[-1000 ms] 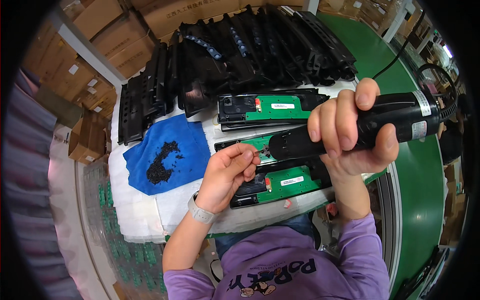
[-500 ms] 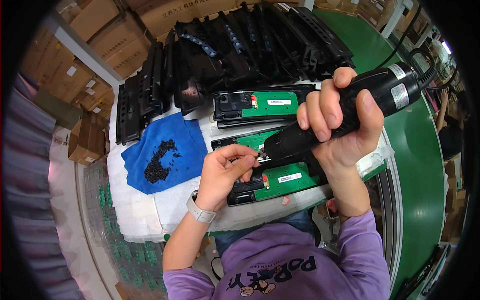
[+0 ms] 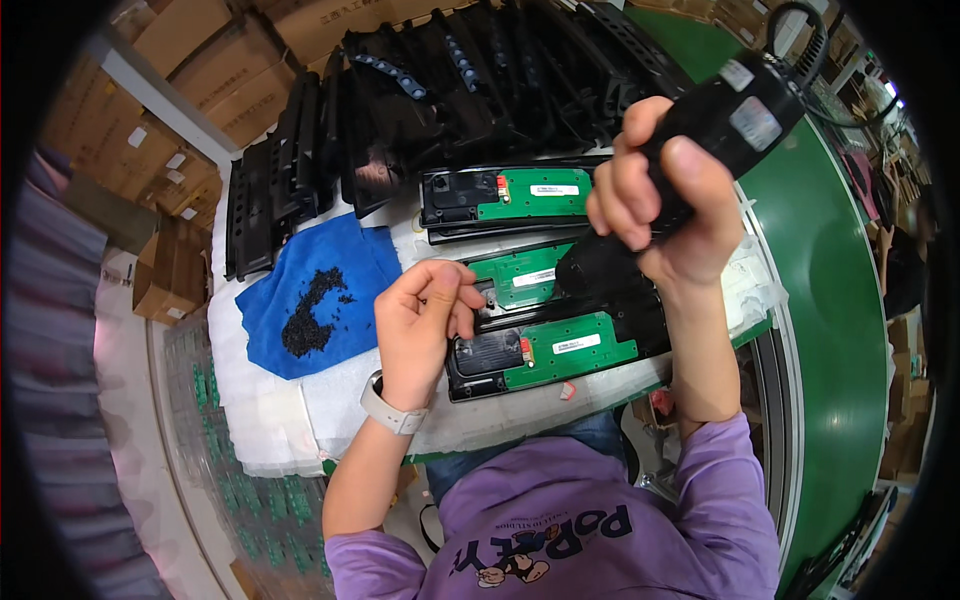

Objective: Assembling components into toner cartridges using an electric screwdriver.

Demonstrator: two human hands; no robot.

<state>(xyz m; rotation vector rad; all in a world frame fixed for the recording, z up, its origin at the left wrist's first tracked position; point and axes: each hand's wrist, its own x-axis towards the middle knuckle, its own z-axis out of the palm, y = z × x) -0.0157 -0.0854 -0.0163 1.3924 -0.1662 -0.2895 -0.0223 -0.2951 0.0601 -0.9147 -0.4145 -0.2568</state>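
Observation:
In my right hand [image 3: 690, 210] is a black corded electric screwdriver [image 3: 735, 130], tilted with its nose low over the right part of the middle panel's green circuit board [image 3: 515, 285]. Its tip is hard to make out. My left hand [image 3: 415, 320] is closed in a pinch beside that panel's left end; whatever the fingertips hold is hidden or too small to name. Nearer me lies a second black panel with a green board [image 3: 560, 365], and farther away a third [image 3: 525, 208]. Small black screws [image 3: 308, 325] are heaped on a blue cloth [image 3: 262, 300] left of my left hand.
Several black plastic housings [image 3: 420, 130] stand packed along the back of the white-covered table [image 3: 385, 440]. A green surface [image 3: 830, 330] runs along the right. Cardboard boxes [image 3: 170, 270] are stacked at the left. The screwdriver's cable [image 3: 825, 50] loops at upper right.
The screwdriver has shifted right along the middle panel, away from its left end. My left hand has drawn back left from the screwdriver's nose, still pinched.

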